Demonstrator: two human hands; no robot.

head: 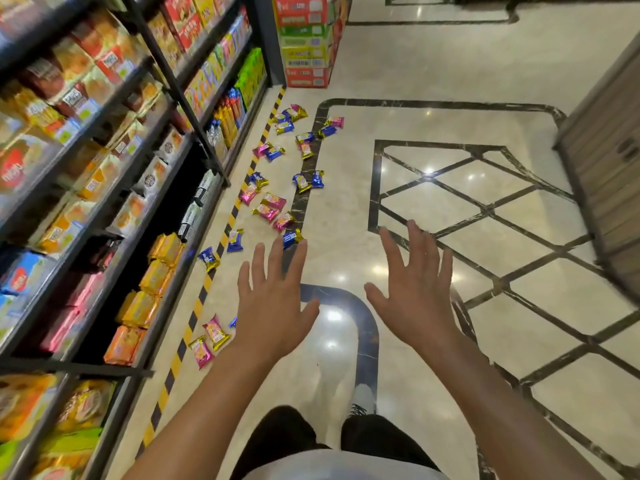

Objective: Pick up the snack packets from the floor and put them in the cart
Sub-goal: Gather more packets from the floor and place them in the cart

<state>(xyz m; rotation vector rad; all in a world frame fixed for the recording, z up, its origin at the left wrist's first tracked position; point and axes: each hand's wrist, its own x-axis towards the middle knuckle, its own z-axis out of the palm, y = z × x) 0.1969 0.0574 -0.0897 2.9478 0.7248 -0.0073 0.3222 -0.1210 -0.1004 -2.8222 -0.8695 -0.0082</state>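
Several small snack packets, pink and blue with gold ends, lie scattered along the marble floor beside the shelves. A pink packet (215, 332) and another pink one (201, 351) lie nearest, left of my left wrist. A blue packet (292, 238) lies just beyond my left fingertips. More packets (302, 182) stretch away up the aisle. My left hand (273, 301) and my right hand (414, 289) are both held out above the floor, palms down, fingers spread, holding nothing. No cart is in view.
Dark metal shelves (149, 216) full of biscuit packs line the left side, edged by a yellow-black floor stripe (204, 289). Stacked cartons (306, 43) stand at the aisle's far end. A wooden counter (609, 161) stands at the right. My legs and a shoe (363, 398) are below.
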